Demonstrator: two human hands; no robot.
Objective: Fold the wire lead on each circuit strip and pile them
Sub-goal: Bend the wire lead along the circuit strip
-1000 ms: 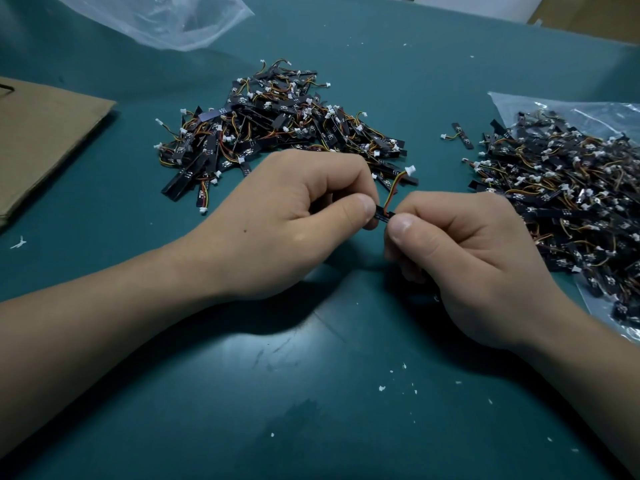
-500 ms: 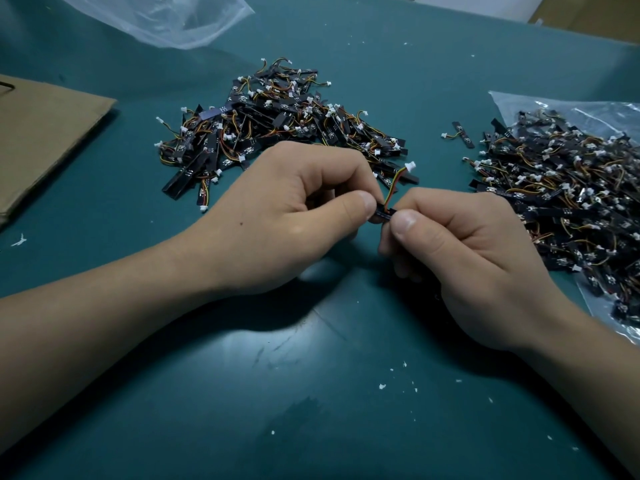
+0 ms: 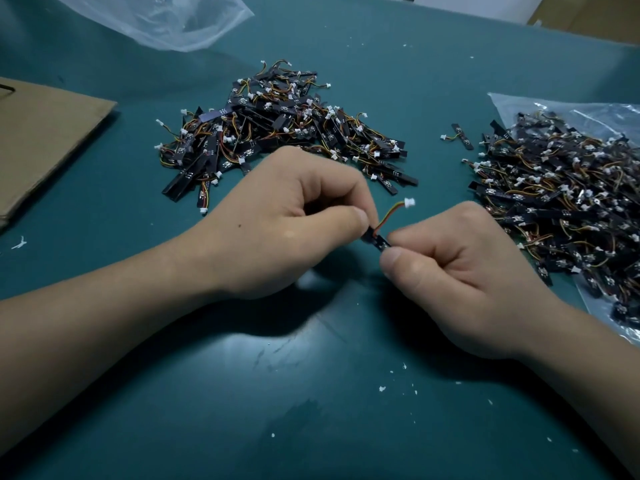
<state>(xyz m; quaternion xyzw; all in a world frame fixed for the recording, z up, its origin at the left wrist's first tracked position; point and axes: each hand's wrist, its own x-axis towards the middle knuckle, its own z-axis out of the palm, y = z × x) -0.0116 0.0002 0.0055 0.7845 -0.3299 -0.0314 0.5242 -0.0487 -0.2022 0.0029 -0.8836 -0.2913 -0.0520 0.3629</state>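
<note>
I see strip point(image 3: 377, 241) at ctr, just above table point(image 3: 311, 410), pinched both ends: L hand point(image 3: 277, 226) at its 9 o'clock end, R hand point(image 3: 460, 271) at 3. Lead point(image 3: 393, 213) sticks out toward 1. Pile point(image 3: 277, 133) at 12, bag point(image 3: 519, 105) w/ strips at 3.

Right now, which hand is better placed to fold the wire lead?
Left, probably. The left hand pinches the strip right where the wire lead leaves it; the right hand holds the other end.
</note>
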